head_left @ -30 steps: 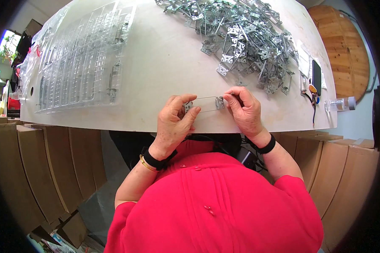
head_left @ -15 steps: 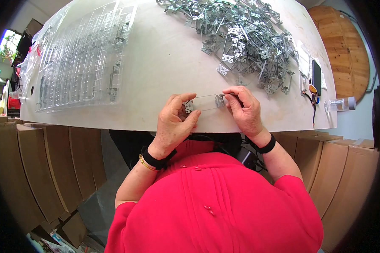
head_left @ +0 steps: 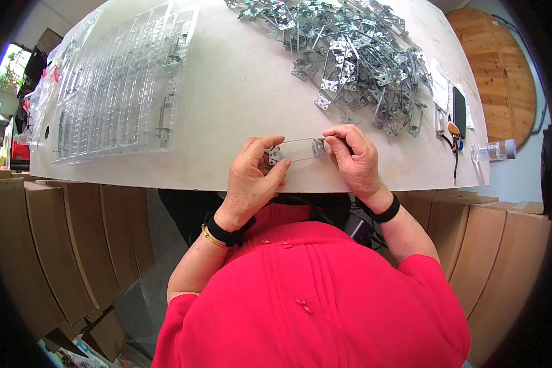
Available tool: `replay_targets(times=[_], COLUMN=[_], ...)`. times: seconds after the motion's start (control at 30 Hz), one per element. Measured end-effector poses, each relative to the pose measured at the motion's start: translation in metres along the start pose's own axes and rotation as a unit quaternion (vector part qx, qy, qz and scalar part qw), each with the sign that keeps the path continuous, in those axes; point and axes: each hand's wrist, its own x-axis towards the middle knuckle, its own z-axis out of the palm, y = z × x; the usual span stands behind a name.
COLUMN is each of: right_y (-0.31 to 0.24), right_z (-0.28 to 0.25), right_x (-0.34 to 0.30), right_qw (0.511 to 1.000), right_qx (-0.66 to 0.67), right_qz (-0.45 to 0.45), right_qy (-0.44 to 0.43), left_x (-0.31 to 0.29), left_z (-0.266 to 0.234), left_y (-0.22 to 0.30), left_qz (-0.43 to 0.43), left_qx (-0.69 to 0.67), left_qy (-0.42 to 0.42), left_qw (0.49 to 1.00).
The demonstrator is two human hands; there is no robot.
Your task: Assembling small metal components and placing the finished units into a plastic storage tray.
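Note:
Between my hands, just above the table's near edge, is a metal bracket assembly point(head_left: 318, 147): two small plates with holes, joined by two thin parallel rods. My left hand point(head_left: 255, 173) pinches its left plate between thumb and fingers. At the other end, my right hand point(head_left: 354, 161) grips the right plate with thumb and forefinger; the fingers partly cover it. Beyond my right hand lies a large tangled heap of similar metal brackets point(head_left: 374, 67).
Clear plastic trays point(head_left: 119, 92) with rows of slots lie at the left, some metal parts in them. On the right are a dark phone point(head_left: 459, 110), a cable and a transparent bottle point(head_left: 489, 151). Cardboard boxes point(head_left: 58, 245) stand below the white table point(head_left: 227, 92) on both sides.

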Motion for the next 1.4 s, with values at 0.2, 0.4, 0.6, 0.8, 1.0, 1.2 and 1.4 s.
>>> replay_targets(times=[0.2,0.4,0.6,0.8,1.0,1.2,1.4], right_y=[0.005,-0.001,0.008,-0.002,0.01,-0.002,0.012], right_z=[-0.002,0.001,-0.002,0.0,-0.001,0.0,-0.001], right_x=[-0.001,0.0,-0.001,0.001,-0.001,0.001,-0.003], right_qw=[1.0,1.0,0.999,1.0,1.0,1.0,1.0], right_qx=[-0.021,0.013,-0.034,-0.002,-0.003,0.008,0.004], right_qz=[-0.004,0.016,0.008,0.01,-0.002,0.008,0.022], right_qy=[-0.006,0.004,-0.006,0.003,-0.006,-0.003,-0.003], left_x=[0.001,0.001,0.0,0.001,0.0,0.001,0.0], left_z=[-0.001,0.002,-0.001,-0.001,0.0,-0.001,-0.001], left_y=[0.001,0.003,0.003,0.0,0.001,0.001,-0.002], left_qz=[0.004,0.011,0.009,0.018,0.015,0.02,0.026], left_qx=[0.009,0.001,0.009,0.022,0.017,0.021,0.026], left_qy=[-0.003,0.014,-0.006,-0.005,-0.006,-0.007,-0.007], left_qw=[1.0,1.0,1.0,1.0,1.0,1.0,0.999])
